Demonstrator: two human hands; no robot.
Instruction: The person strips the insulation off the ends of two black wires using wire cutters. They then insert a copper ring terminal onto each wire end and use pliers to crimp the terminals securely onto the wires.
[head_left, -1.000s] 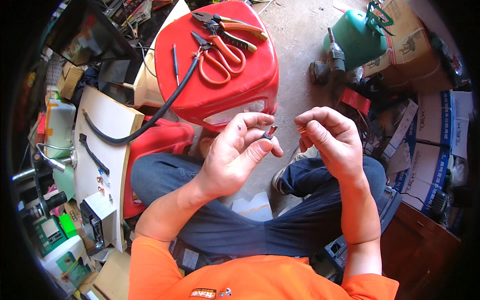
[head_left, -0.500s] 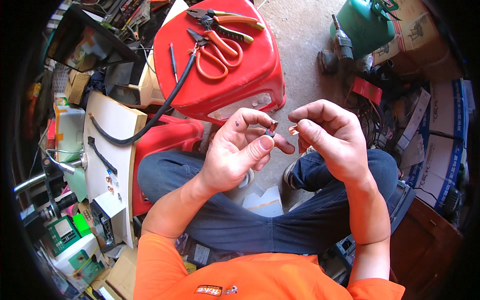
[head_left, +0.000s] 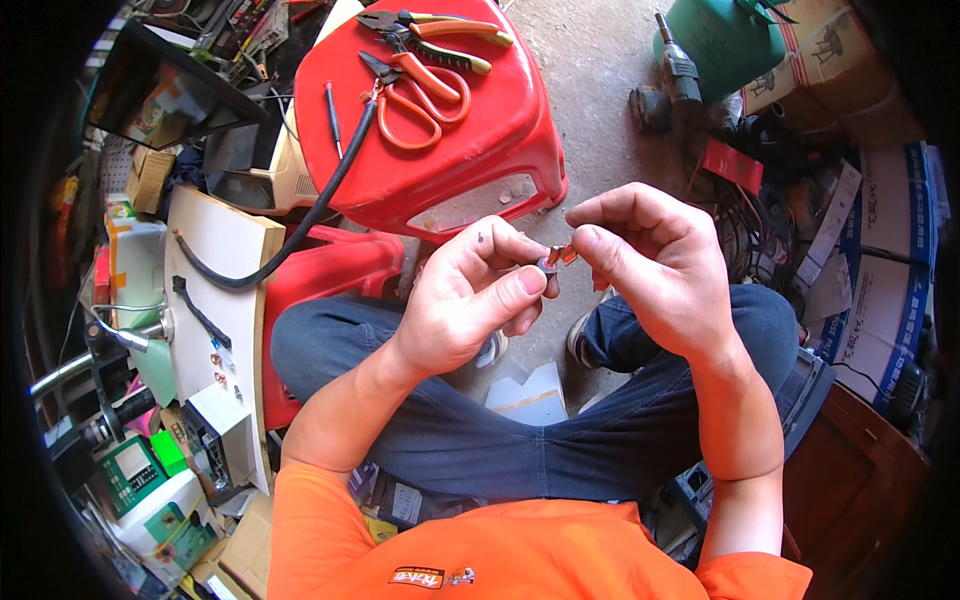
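Above my lap, my left hand [head_left: 450, 295] pinches a small dark round piece [head_left: 546, 267] with a reddish part between thumb and forefinger; its exact kind is too small to make out. My right hand [head_left: 665, 265] is closed at the fingertips around a small, shiny copper piece [head_left: 567, 254]. The copper piece meets the top of the dark piece, and the fingers partly hide both. Beyond my hands is a red plastic stool [head_left: 480, 150] bearing orange-handled scissors [head_left: 436, 100], pliers [head_left: 430, 40] and a thin screwdriver [head_left: 332, 118].
A thick black cable [head_left: 318, 215] runs from the stool to a pale board [head_left: 205, 235] on my left. On that board lie a short black cable [head_left: 205, 312] and small copper bits [head_left: 219, 361]. A power tool [head_left: 680, 75] stands on the floor at far right, near boxes [head_left: 880, 285].
My right hand has moved left, bringing the copper piece against the dark piece in my left hand. The view has shifted slightly.
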